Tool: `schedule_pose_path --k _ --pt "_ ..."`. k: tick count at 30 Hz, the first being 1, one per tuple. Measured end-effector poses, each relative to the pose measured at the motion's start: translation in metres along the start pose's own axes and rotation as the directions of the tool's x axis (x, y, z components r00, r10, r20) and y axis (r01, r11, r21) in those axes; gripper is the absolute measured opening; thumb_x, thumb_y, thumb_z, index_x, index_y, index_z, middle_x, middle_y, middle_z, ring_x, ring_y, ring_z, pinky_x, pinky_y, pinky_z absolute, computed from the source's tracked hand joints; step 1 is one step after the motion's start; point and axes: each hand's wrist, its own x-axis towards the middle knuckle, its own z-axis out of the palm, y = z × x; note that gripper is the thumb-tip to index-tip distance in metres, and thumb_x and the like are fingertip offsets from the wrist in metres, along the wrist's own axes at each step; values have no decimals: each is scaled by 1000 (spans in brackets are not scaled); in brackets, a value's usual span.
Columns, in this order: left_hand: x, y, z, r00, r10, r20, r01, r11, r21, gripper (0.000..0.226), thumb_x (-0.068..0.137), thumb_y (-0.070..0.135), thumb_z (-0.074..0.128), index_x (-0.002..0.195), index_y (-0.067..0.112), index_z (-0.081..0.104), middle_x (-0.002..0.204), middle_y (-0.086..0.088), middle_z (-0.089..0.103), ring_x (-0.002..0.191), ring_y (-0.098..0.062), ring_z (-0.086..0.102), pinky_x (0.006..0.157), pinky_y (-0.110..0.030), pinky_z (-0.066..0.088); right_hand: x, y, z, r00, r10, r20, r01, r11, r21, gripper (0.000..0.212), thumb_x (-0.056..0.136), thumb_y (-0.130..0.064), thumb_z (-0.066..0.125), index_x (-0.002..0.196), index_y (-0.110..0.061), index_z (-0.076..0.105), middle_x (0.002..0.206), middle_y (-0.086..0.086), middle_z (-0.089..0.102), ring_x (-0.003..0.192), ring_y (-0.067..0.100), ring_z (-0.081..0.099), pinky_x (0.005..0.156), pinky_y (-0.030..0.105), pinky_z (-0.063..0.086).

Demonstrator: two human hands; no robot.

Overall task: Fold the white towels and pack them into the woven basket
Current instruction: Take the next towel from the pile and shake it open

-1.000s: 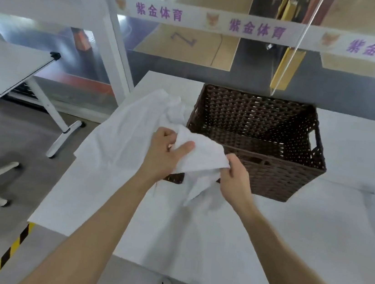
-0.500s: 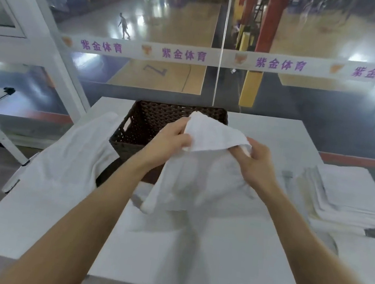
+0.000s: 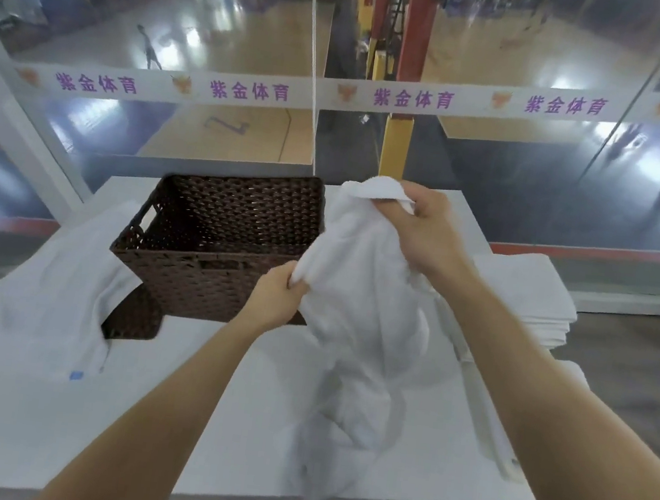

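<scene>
- Pinching a raised corner of the white towel (image 3: 363, 304) with the right hand (image 3: 426, 237), fingers (image 3: 402, 214) curled round the cloth, above and just right of the woven basket (image 3: 216, 243).
- Gripping a bunched edge of the same towel lower down with the left hand (image 3: 278, 297), fingers closed on the fabric, in front of the basket's right front corner.
- Hanging crumpled and unfolded between both hands, lower end trailing onto the white surface (image 3: 216, 402) in front and to the right of the basket.
- Standing upright toward the back of the surface, dark brown, open-topped.
- Draped against the basket's left side and spread out there: a loose towel (image 3: 49, 297), small blue tag near its front edge.
- Well right of the basket: a stack of folded towels (image 3: 532, 293).
- Behind the basket: glass carrying a white banner (image 3: 248, 90) with purple lettering.
</scene>
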Motion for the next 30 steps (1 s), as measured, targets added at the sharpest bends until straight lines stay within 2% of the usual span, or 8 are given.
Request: schedule_pose_path --k 3,7,13,18,20,23,26,30 --pt "-1 5 7 996 -83 -38 68 952 -297 23 110 22 53 130 19 64 124 1 72 116 -19 69 100 -44 58 5 -14 -1 999 -48 -25 48 999 -10 18 106 -30 64 103 -34 82 86 -20 74 79 4 65 70 19 48" --pt "-2 18 -10 996 8 -91 -34 956 -291 18 106 41 67 111 25 74 103 4 77 95 -15 73 81 -34 58 15 -23 -15 978 -5 -208 8 1000 11 18 105 -30 65 101 -41 78 94 -21 77 89 -3 68 81 21 54" --pt "2 20 -53 907 94 411 67 930 -360 32 99 33 80 126 16 77 125 -10 79 117 -32 75 101 -49 60 19 -17 -35 938 58 -342 -35 997 73 14 100 -31 68 106 -29 81 94 -18 76 91 4 67 80 23 49" --pt "15 11 -59 997 56 59 -34 945 -326 23 108 38 66 106 15 63 105 -14 77 100 -34 76 84 -49 60 23 6 -45 928 129 -350 -134 991 9 33 97 -21 60 65 -24 69 61 -14 56 63 9 50 61 20 41" --pt "20 26 -65 995 67 -74 -88 932 -352 27 108 41 65 100 16 62 99 -20 72 86 -29 68 74 -44 51 31 22 -50 912 224 -343 -228 973 27 25 94 -23 62 73 -12 68 70 -3 56 72 20 52 67 29 41" --pt "24 49 -74 977 103 -185 -163 924 -346 25 105 39 69 96 16 66 95 -22 68 81 -25 62 76 -42 47 39 47 -60 890 306 -339 -371 918 -143 14 94 -26 64 101 -23 75 95 -5 68 101 30 66 80 33 48" --pt "31 69 -83 968 214 -133 -235 956 -173 17 102 37 74 93 22 75 95 -10 75 85 -22 68 79 -42 52 38 61 -49 948 277 -159 -318 794 -518 74 88 -32 77 155 -23 45 148 0 56 137 26 54 106 42 48" --pt "35 106 -72 937 319 146 -330 942 60 21 92 46 84 87 26 80 85 -10 72 72 -17 60 70 -35 44 45 54 1 957 56 283 35 951 -307 114 82 -38 91 169 -37 16 168 -12 39 153 11 34 123 36 30"
